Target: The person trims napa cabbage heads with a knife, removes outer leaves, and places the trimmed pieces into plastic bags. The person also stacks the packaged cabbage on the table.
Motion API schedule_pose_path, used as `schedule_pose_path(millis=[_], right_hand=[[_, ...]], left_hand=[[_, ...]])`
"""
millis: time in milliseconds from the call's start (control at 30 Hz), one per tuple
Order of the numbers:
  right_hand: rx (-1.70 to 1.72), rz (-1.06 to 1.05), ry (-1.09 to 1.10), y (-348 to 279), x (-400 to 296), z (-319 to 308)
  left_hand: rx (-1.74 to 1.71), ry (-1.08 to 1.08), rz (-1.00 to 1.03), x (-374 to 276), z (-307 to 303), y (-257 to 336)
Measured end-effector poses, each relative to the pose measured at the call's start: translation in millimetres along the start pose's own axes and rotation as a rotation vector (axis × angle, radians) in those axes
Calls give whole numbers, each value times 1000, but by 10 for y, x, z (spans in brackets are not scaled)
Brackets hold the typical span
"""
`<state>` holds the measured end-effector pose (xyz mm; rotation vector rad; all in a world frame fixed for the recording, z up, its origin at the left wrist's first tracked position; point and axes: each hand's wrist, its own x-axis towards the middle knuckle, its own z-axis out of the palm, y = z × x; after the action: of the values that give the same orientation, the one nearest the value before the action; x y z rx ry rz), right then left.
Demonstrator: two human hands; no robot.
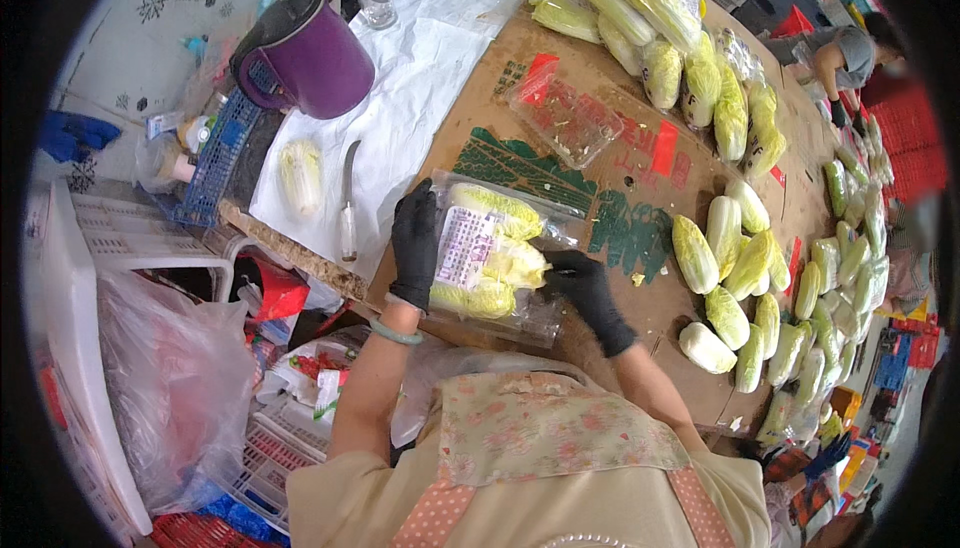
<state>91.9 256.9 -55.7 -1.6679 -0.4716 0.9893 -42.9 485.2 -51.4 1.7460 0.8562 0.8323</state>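
Observation:
A clear plastic bag (pixel 570 231) with a printed label lies on the cardboard in front of me. Three small napa cabbages (pixel 517 261) sit side by side inside it, partly covered by the label. My left hand (pixel 414 244), in a black glove, grips the bag's left edge. At the bag's right end, the gloved fingertips of my right hand (pixel 589 297) close on the tip of the middle cabbage; the exact grip is partly hidden. Left of the bag, a knife (pixel 349 203) and a single cabbage (pixel 300 177) rest on a white sheet (pixel 420 75).
Loose cabbages (pixel 724 270) lie to the right, with bagged ones (pixel 832 278) beyond and more bagged cabbages (pixel 660 15) at the back. A clear plastic tray (pixel 574 120) sits on the cardboard. A purple mug (pixel 322 60) stands back left. Another person (pixel 851 60) works at far right.

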Motion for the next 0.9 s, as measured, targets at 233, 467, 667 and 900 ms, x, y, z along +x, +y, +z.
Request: schedule_pose_path(millis=[233,467,667,900], right_hand=[[-266,-265,-76,-467,190,412],[303,222,-77,-731,323,690],[448,98,-90,-479,-249,439],[-197,-469,3,-1221,-1055,-235]], left_hand=[[-144,50,-89,-9,-28,-238],[-343,-84,-276,100,-59,-323],[-604,-198,-613,184,-166,-210],[-43,-412,-55,70,-138,48]])
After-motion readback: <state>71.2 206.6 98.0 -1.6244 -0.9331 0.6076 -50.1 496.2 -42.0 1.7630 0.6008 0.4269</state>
